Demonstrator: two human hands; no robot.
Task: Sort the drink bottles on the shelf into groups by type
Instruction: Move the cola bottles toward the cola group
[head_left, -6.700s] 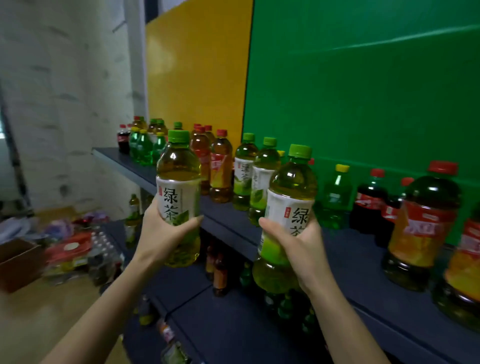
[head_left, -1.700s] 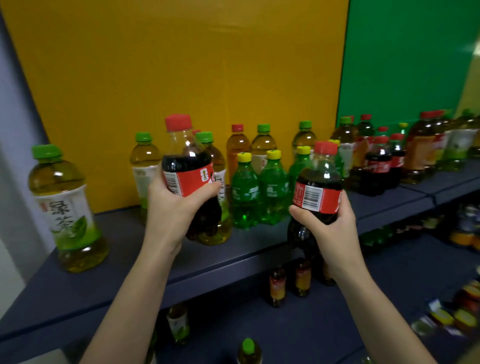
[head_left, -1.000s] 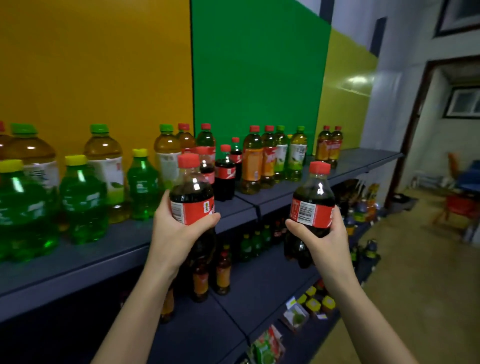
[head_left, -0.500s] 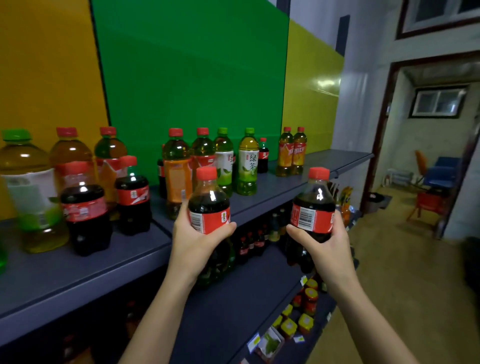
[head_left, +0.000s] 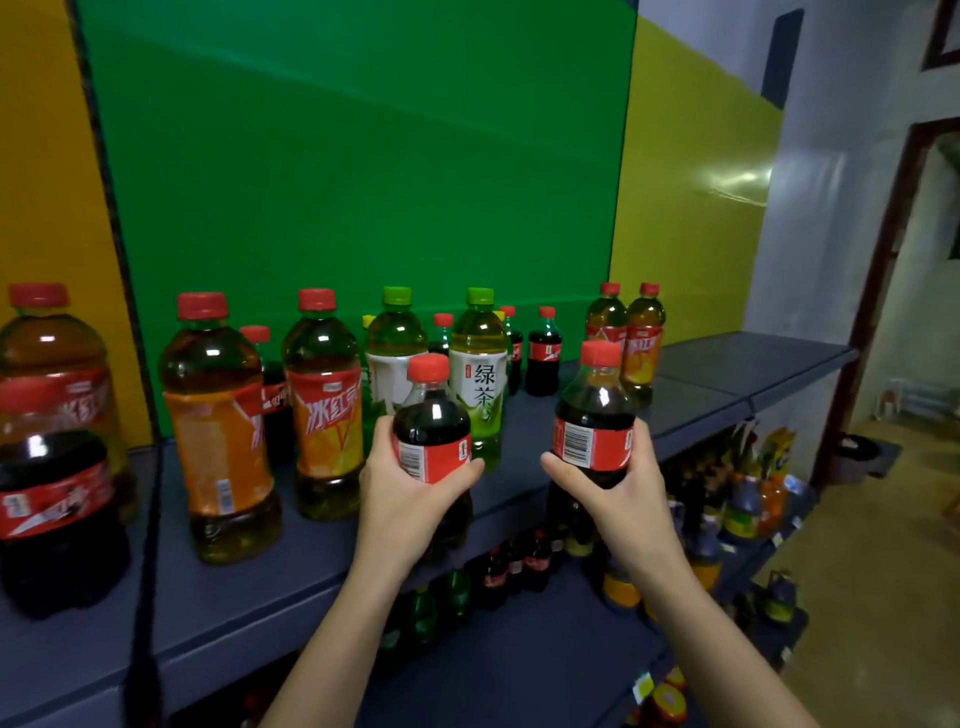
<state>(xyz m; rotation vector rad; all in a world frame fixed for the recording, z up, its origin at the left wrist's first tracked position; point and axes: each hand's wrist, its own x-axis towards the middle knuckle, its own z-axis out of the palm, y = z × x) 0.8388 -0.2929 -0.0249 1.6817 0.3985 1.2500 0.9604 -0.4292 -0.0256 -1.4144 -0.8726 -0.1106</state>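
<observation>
Head view: left hand (head_left: 410, 499) is gripping the left cola bottle (head_left: 431, 421) round its red label, thumb and fingers wrapping it. Right hand (head_left: 618, 493) is gripping the right cola bottle (head_left: 592, 410) the same way. Both are being held upright in the air, just in front of the top shelf (head_left: 737, 364) edge, not resting on it. Shelf is carrying mixed stock: iced tea bottles (head_left: 221, 431) left of the hands, green tea bottles (head_left: 480, 374) directly behind the left cola bottle, back-row colas (head_left: 544, 353) by the green panel, an iced tea pair (head_left: 643, 338) further right, and a big cola (head_left: 52, 514) far left.

Risk, judging: reaching the back-row colas is meaning passing over or between the tall green tea bottles. A base clipping a cap could be toppling one, and neighbours are standing close enough to go too. With both hands full, nothing is free for steadying. Setting down near the front lip is risking a drop onto the lower shelf (head_left: 519, 675).

Room: bare shelf is showing in front of the green tea bottles, between them and the iced tea pair, and widest past that pair at the right end, which is finishing in an open edge over floor. Left-side gaps are looking tight.
</observation>
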